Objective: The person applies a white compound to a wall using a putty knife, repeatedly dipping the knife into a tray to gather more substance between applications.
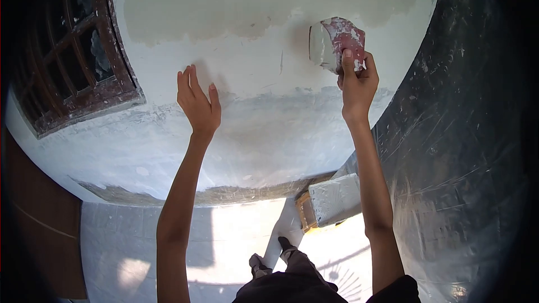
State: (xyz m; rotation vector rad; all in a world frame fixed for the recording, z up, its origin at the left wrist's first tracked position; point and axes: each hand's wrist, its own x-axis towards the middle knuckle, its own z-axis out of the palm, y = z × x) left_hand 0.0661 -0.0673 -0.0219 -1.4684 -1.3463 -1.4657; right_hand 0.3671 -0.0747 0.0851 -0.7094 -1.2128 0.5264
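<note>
My right hand (359, 87) grips a red putty spreader (349, 36), thumb on its near face. White filler is smeared over the spreader, and its pale, broad blade points left, close to the wall (252, 73). My left hand (197, 104) is raised near the same wall, fingers extended and thumb apart, with nothing in it. Behind both hands the wall is whitish, with a greyer, damp-looking coat (269, 0) across its upper part. Rough grey patches run along the lower wall.
A brown-framed window (84, 50) with paint spots is at the upper left. Dark sheeting (449, 151) covers the right side. Below, a white-smeared block-like object (335, 197) stands on the sunlit floor (241, 235) near my feet.
</note>
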